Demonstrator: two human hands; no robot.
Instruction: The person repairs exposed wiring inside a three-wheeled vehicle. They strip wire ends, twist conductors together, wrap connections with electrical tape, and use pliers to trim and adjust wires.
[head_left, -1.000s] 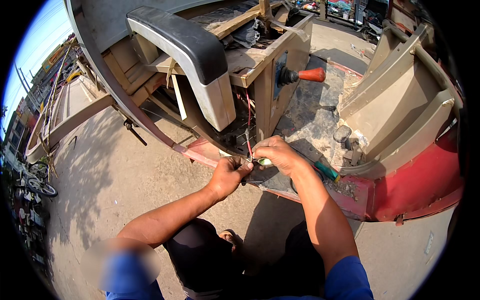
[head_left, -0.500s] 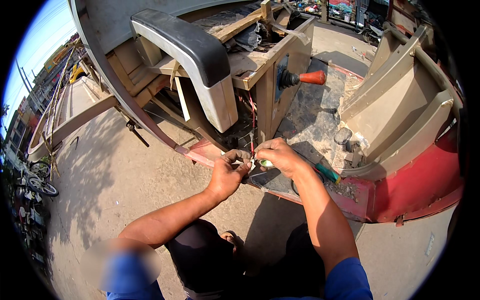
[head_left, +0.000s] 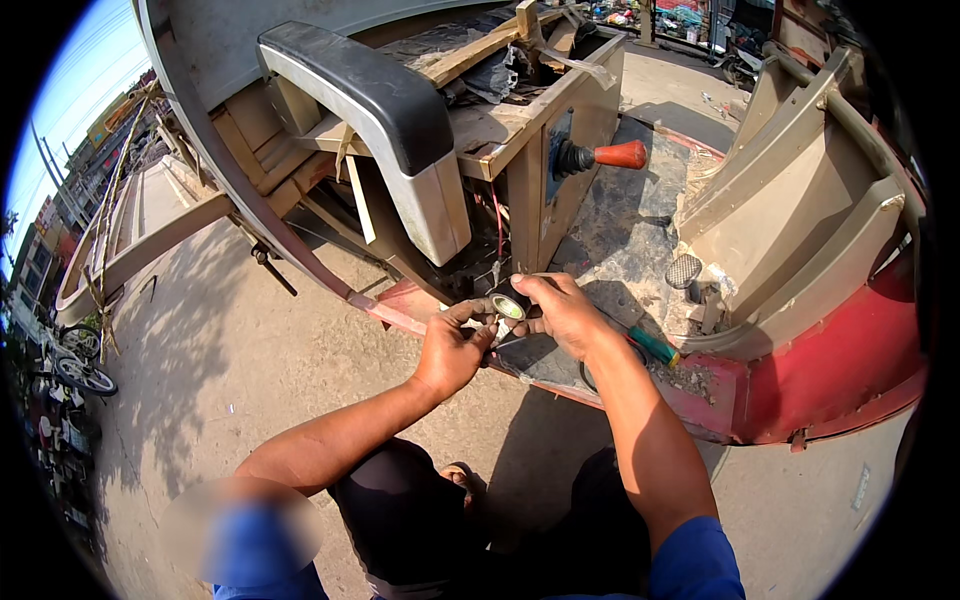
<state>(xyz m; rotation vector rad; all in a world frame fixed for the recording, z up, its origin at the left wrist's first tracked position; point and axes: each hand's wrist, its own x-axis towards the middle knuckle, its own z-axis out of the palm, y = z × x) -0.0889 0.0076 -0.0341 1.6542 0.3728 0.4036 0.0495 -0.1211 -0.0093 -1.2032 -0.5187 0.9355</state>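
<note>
My right hand [head_left: 562, 315] has its thumb and fingers around a small roll of tape [head_left: 509, 307], dark outside with a pale green core. My left hand [head_left: 452, 348] is closed in a pinch just left of the roll, its fingertips at a small whitish piece [head_left: 503, 328] below the roll. A thin red wire [head_left: 499, 215] hangs from under the wooden box and runs down toward both hands. Its lower end is partly hidden by my fingers and the roll, so exactly what the left fingertips grip is unclear.
A black-and-grey armrest-like part [head_left: 420, 165] juts out above my hands. Right of it stand a wooden box [head_left: 530, 120] and a lever with a red grip [head_left: 621, 155]. A green-handled tool [head_left: 655, 346] lies on the dirty vehicle floor [head_left: 620, 245], near the red sill [head_left: 690, 400].
The roll of tape has moved left and slightly up, closer to my left fingertips. My right hand's fingers have spread around it; my left hand has barely moved.
</note>
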